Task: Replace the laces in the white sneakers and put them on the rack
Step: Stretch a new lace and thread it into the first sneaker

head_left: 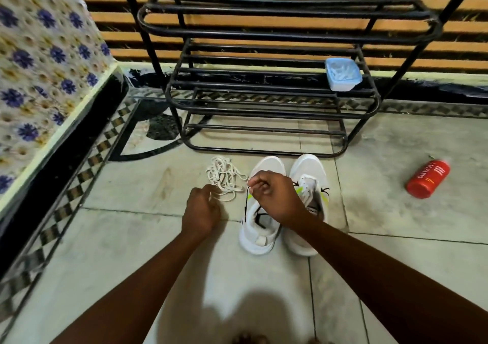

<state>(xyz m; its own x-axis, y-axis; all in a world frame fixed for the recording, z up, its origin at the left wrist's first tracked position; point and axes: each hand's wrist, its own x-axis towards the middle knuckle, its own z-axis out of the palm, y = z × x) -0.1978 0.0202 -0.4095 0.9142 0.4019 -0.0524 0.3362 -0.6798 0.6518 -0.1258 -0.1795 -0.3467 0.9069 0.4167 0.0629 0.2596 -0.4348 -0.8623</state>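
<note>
Pair of white mesh sneakers (284, 206) standing side by side on the pale tiled floor (132, 238), toes toward the black metal-tube shoe rack (264, 85), just in front of its lowest rail. Set there, probably, so that the finished shoes need only a short lift onto a shelf.

Right hand (274, 198) over the tongue of the left-lying sneaker, fingers curled and pinching what looks like the end of a lace at the upper eyelets; a thin dark lace trailing down into the shoe's opening. Whether that lace is going in or coming out: cannot tell.

Left hand (202, 210) just beside the shoe, fingers curled round a strand from the loose tangle of cream-white laces (224, 178) heaped on the floor next to the toe. Heap kept within reach of the idle side, likely to keep one set apart from the other while the shoe is being worked on.

Other sneaker touching its mate, partly hidden behind the right wrist, with white lacing visible at the throat.

Small translucent blue-lidded plastic box (342, 74) resting on a middle shelf of the rack. Red cylindrical bottle with white lettering (428, 178) lying on its side on the floor, well apart to the right. Patterned cloth with blue flowers (47, 66) draped at the left edge.

Judged early in the task: lacing in hand, neither shoe on the rack yet.
</note>
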